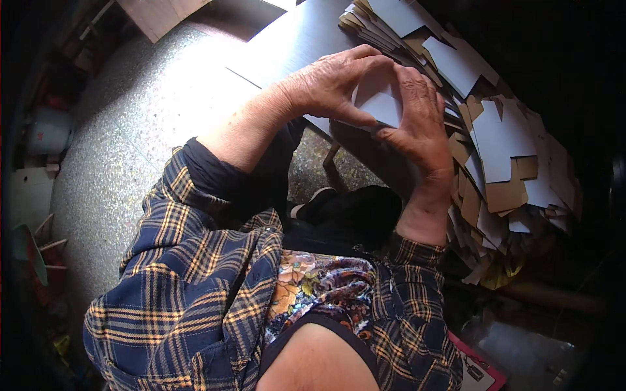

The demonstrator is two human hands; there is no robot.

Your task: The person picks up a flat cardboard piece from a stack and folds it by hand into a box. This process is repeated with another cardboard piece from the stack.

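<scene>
Between my two hands, over the table's near edge, is a white cardboard piece (381, 104) that looks bent or partly folded. My left hand (339, 81) grips its left side, thumb along the lower edge and fingers curled over the top. On its right side my right hand (420, 117) closes round it, thumb low and fingers bent over the far edge. The fingers hide much of its outline. Close by my right hand lies a heap of flat die-cut cardboard blanks (499, 143), white on one face and brown on the other.
The grey table (287, 45) reaches away beyond my hands. Speckled floor (117, 163) lies to the left, brightly lit. A wooden board (160, 16) is at the far left, a green-rimmed item (29, 254) at the left edge. Lower right there is a pink-edged board (479, 365).
</scene>
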